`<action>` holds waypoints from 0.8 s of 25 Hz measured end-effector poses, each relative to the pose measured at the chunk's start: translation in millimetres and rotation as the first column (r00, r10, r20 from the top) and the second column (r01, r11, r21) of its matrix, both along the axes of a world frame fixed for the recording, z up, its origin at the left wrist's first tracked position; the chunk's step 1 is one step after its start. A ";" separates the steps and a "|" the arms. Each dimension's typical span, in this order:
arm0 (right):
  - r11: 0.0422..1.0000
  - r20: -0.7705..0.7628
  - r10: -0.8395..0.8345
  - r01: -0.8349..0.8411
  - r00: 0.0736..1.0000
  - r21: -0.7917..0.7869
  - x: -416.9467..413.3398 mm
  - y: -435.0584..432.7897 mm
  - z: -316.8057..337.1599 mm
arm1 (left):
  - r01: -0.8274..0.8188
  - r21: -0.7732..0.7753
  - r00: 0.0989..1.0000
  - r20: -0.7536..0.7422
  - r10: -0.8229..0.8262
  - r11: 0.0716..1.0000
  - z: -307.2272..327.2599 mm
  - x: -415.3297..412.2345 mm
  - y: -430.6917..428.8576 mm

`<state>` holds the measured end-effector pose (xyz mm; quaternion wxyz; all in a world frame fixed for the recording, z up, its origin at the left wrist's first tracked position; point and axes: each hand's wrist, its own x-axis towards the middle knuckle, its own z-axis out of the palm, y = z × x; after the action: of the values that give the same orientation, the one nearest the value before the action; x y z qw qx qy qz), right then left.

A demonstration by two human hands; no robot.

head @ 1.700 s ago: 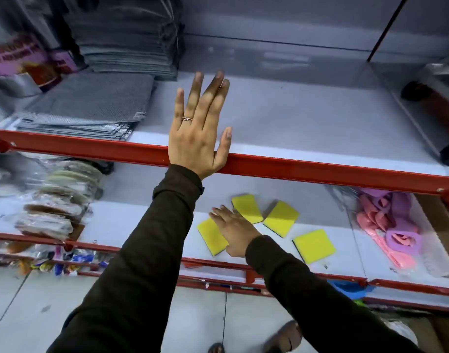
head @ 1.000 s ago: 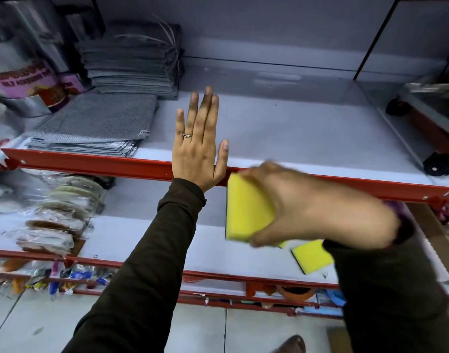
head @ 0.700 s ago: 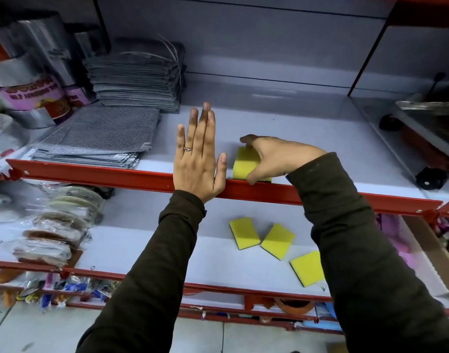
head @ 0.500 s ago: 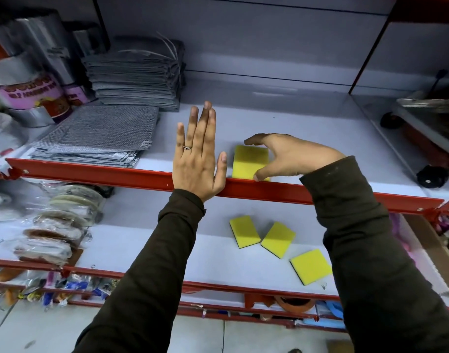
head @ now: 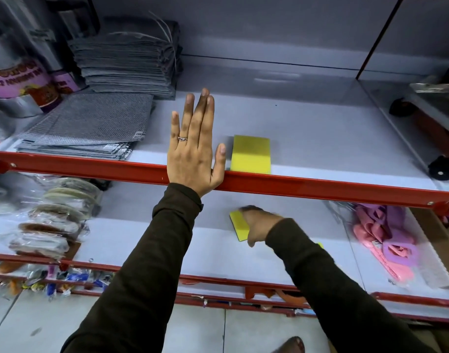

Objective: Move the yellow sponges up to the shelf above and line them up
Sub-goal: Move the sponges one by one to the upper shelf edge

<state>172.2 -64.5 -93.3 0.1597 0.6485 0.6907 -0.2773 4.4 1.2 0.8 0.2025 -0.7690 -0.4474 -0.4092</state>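
Observation:
One yellow sponge (head: 251, 154) lies flat on the upper shelf (head: 320, 138), just behind its red front rail and right of my left hand (head: 192, 154). That hand rests flat on the rail, fingers straight, holding nothing. On the lower shelf (head: 147, 238) my right hand (head: 259, 225), blurred by motion, closes over a second yellow sponge (head: 237, 225), fingers at its far edge and thumb at its near edge. A sliver of another yellow sponge (head: 320, 244) peeks out behind my right sleeve; the rest is hidden.
Grey mesh cloths (head: 91, 123) and a taller grey stack (head: 126, 62) fill the upper shelf's left side, with foil-wrapped rolls (head: 19, 80) beyond. Bagged scrub pads (head: 52, 220) lie lower left. Pink and purple items (head: 386, 233) lie lower right. A dark appliance (head: 437, 118) sits upper right.
My right hand let go of the sponge on the upper shelf and dropped to the lower shelf, onto another sponge. My left hand has stayed on the rail.

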 end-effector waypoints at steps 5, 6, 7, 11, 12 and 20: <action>0.977 0.229 0.164 -0.190 0.960 0.097 10.2 30.9 -74.3 | 0.010 0.014 1.000 0.010 -0.010 1.000 -0.4 1.0 2.9; 0.977 0.251 0.181 -0.202 0.951 0.060 9.3 28.2 -77.6 | 0.012 0.014 1.000 0.010 -0.012 1.000 -0.4 1.0 3.0; 0.979 0.255 0.183 -0.199 0.950 0.042 6.4 23.4 -79.6 | 0.012 0.012 1.000 0.007 -0.012 1.000 -0.7 1.2 2.5; 0.992 0.121 0.122 -0.118 0.985 -0.041 -17.9 0.2 -28.1 | -0.002 0.015 1.000 0.009 0.001 1.000 0.1 1.2 2.4; 0.993 0.032 0.106 -0.104 0.994 -0.058 -23.2 -11.1 1.8 | -0.004 0.013 1.000 0.009 0.004 1.000 0.2 1.6 2.0; 0.813 -0.192 0.026 0.091 0.981 0.575 28.9 -76.8 239.3 | -0.004 -0.003 1.000 0.012 0.004 1.000 0.6 0.0 -0.7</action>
<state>201.1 -141.3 146.0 -0.1178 0.6482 0.7432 -0.1168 4.4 0.5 1.4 0.1995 -0.7658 -0.4509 -0.4128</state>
